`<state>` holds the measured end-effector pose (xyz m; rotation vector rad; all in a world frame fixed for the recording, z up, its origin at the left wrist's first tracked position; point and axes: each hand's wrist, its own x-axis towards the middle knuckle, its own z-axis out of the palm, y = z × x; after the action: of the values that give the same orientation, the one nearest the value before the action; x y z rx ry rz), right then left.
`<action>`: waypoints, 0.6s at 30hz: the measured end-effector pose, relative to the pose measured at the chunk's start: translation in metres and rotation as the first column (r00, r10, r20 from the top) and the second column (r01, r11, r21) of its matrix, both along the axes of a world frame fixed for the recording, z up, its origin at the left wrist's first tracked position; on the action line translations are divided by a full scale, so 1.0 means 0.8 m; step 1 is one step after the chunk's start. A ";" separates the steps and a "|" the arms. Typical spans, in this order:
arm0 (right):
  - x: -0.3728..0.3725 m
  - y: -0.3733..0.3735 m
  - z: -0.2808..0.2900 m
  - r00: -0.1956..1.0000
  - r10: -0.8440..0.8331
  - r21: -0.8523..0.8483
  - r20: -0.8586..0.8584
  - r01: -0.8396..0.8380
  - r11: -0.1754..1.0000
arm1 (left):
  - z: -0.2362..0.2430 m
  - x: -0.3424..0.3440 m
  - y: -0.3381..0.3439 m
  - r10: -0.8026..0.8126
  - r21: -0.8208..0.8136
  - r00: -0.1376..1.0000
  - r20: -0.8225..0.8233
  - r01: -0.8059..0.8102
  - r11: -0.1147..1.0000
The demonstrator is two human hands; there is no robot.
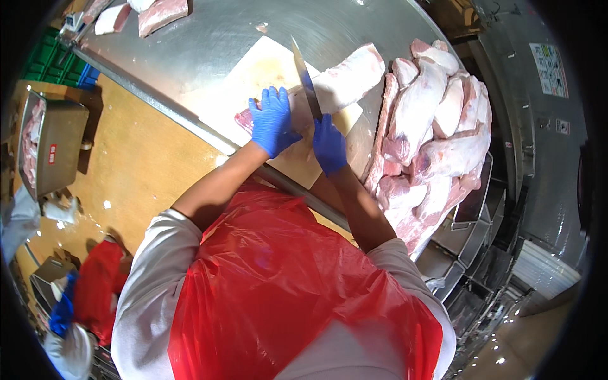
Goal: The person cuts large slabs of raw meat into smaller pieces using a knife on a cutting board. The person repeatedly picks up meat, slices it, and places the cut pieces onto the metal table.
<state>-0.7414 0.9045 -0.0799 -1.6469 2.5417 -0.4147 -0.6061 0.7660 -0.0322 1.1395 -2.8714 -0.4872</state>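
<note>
A long pale slab of pork (351, 73) lies across the white cutting board (250, 73). My left hand (272, 123), in a blue glove, rests flat on its left end with the fingers stretched out and apart. In my right hand (330, 144), gloved too, is the handle of a long knife (306, 79). The blade points away from me and crosses over the slab, just right of my left hand. Whether the edge has gone into the meat, I cannot tell.
A big heap of pork pieces (437, 126) covers the right side of the metal table (215, 28). Cut pork blocks (161, 16) lie at the far left. A metal bin of meat (60, 142) stands beyond the left edge. Lower left, a co-worker in a red apron (98, 291) is near.
</note>
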 end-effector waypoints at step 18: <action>-0.025 -0.046 -0.008 0.969 0.039 0.259 0.244 -0.104 0.960 | -0.044 -0.012 -0.007 0.002 -0.178 0.999 0.052 0.008 0.984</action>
<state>-0.7615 0.8680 -0.0861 -1.4871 2.2421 -0.2285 -0.6155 0.7606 -0.0677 1.1346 -2.8893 -0.1977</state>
